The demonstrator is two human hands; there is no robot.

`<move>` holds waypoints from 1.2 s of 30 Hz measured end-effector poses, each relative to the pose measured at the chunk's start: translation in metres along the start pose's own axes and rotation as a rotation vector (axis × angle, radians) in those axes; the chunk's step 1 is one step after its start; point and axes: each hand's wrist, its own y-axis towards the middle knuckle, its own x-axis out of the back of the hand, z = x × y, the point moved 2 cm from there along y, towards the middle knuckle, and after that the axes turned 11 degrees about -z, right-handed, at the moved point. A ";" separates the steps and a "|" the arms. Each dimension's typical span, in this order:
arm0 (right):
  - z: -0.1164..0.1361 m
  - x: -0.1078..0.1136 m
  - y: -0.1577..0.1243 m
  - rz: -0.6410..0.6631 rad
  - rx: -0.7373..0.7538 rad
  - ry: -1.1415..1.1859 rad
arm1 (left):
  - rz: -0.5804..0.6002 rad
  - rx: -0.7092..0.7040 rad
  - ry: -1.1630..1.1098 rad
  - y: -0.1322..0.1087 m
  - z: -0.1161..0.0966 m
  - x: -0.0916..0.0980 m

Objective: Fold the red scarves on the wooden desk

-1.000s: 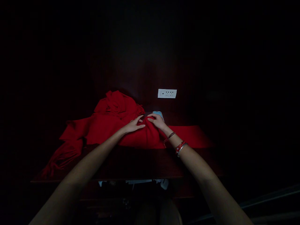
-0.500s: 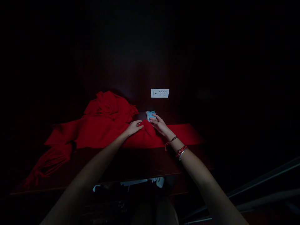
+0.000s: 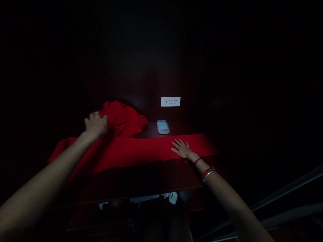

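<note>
A long red scarf lies stretched flat across the dark tabletop, and its left part bends towards the front. Behind it on the left, more red cloth is heaped in a loose pile with fringe on its right side. My right hand rests palm down on the scarf's right part, fingers spread. At the left edge of the pile is my left hand, slightly blurred, its fingers apart and nothing visible in them. Whether it touches the cloth I cannot tell.
A phone, its screen pixelated, lies on the table behind the scarf. A white socket panel is on the dark wall. Beneath the tabletop, a white object and pale papers show on a lower level. Much of the surroundings is too dark to see.
My left hand has moved left from the middle of the scarf to the pile. My right hand has moved from beside the phone onto the scarf. The bunched middle now lies smooth.
</note>
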 end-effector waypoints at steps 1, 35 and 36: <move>0.000 0.001 0.001 0.005 -0.005 -0.006 | -0.008 -0.125 -0.060 -0.013 -0.034 -0.002; 0.000 0.016 0.008 -0.024 -0.062 -0.003 | 0.175 -0.523 -0.498 -0.078 -0.149 -0.113; 0.010 0.018 0.009 -0.054 -0.030 0.006 | 0.146 -0.520 -0.506 -0.081 -0.154 -0.107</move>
